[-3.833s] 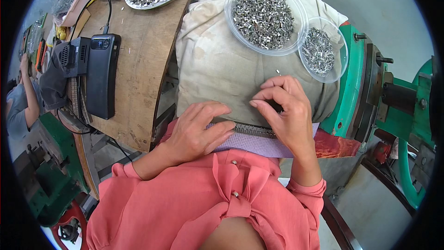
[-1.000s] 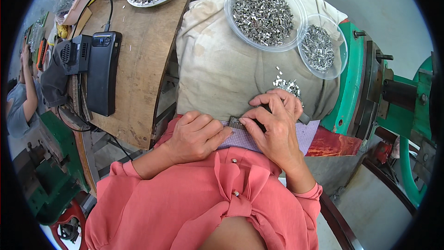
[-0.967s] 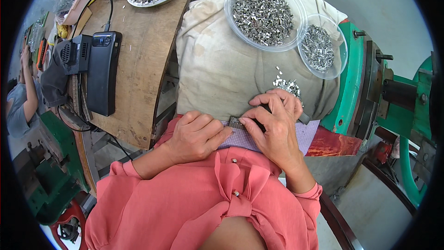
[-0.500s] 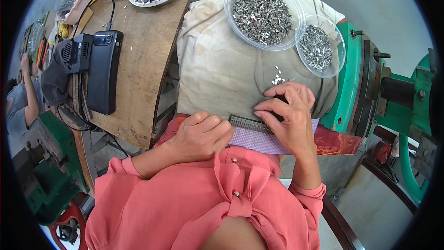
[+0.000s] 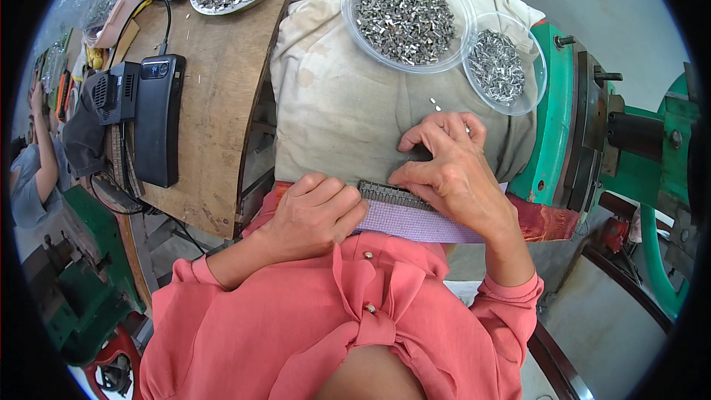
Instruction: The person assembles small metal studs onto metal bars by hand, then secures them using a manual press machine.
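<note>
My left hand (image 5: 320,209) is curled closed beside the left end of a dark slotted metal strip (image 5: 385,194); its fingertips are tucked under, so what they hold, if anything, is hidden. The strip lies along a light purple woven cloth (image 5: 415,222) at the near edge of the cushion. My right hand (image 5: 450,167) is bent over the strip's right part, thumb and forefinger close together; anything between them is too small to make out. A few small, pale metal pieces (image 5: 435,106) lie just beyond its knuckles, and the hand hides others.
A large clear tub (image 5: 468,7) of small metal pieces and a smaller clear tub (image 5: 535,85) of shiny pins stand on the cloth-covered cushion (image 5: 318,89). Green machinery (image 5: 548,126) borders the right. A wooden table (image 5: 215,104) at left carries a black power bank (image 5: 159,126). Another person's arm (image 5: 46,141) shows far left.
My right hand has shifted slightly left along the strip and now covers more of the loose pale pieces. The whole view has slid a little. My left hand keeps its closed shape.
</note>
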Demonstrator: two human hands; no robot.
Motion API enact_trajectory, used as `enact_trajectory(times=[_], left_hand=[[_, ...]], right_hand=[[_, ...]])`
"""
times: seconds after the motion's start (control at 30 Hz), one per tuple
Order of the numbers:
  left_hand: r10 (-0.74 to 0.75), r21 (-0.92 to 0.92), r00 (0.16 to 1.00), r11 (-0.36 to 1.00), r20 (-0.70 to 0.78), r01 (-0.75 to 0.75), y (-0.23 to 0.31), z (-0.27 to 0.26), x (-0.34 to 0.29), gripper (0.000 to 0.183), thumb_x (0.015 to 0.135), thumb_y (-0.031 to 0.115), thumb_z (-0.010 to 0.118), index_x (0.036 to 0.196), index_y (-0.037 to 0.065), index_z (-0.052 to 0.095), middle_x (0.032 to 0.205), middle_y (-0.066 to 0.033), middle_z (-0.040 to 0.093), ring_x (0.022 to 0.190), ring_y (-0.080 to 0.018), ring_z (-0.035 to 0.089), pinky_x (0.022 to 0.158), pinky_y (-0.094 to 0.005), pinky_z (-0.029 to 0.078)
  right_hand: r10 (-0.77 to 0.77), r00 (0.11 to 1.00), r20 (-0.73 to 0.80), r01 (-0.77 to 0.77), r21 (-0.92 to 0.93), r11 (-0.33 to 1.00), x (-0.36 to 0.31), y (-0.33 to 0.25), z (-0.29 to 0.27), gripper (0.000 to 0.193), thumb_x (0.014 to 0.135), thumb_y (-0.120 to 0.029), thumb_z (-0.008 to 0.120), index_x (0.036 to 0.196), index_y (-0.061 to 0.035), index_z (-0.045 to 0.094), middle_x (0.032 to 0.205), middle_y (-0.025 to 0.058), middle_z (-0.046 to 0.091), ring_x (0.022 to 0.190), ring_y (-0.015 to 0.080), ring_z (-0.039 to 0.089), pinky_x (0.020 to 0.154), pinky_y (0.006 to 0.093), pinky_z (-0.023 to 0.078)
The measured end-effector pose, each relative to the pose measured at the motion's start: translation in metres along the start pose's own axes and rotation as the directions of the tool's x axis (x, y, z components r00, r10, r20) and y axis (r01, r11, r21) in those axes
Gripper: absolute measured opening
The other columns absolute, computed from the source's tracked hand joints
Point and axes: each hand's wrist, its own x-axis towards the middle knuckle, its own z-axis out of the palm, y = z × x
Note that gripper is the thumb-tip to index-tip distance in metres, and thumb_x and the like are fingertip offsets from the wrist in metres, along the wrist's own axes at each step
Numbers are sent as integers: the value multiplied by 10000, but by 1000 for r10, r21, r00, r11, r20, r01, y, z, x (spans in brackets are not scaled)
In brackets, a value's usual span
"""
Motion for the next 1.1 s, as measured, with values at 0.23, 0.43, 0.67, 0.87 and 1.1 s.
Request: enact_trajectory(times=[0.23,0.43,0.67,0.87,1.1], left_hand=[[11,-51,1000,999,15,-10,-2,-3,7,97,739,170,671,811,129,621,837,6,508,800,-153,528,756,-302,381],[-236,-282,967,938,-91,202,-13,-12,17,196,684,63,751,817,100,613,818,-25,545,729,-215,552,659,-347,412],[-474,-502,872,788,-123,358,-15,3,34,193,724,-37,715,852,57,605,834,-66,623,700,-228,633,595,-337,504],[-639,-647,769,579,18,496,-14,5,33,142,803,-33,706,896,35,623,817,-69,652,682,-159,664,606,-282,540],[-632,-645,774,582,24,495,-14,2,35,133,817,-41,700,913,27,637,830,-61,656,702,-141,653,629,-276,529]], right_hand=[[12,1000,6,-12,62,998,1,6,1,113,720,-146,792,809,-141,722,1050,-8,618,1117,248,529,1034,445,282],[62,998,-15,-58,169,984,-2,8,0,108,760,-168,787,825,-125,712,1077,-8,628,1142,258,512,1053,446,267],[50,998,26,-54,180,982,1,2,0,90,773,-168,773,827,-129,714,1103,-4,626,1159,261,500,1051,450,265],[21,1000,12,-23,177,984,4,-3,4,98,757,-173,769,815,-107,726,1072,4,611,1121,250,498,1020,461,272],[16,1000,19,-18,162,987,8,-6,7,106,730,-157,778,789,-89,723,1075,14,608,1127,261,503,1016,470,280]])
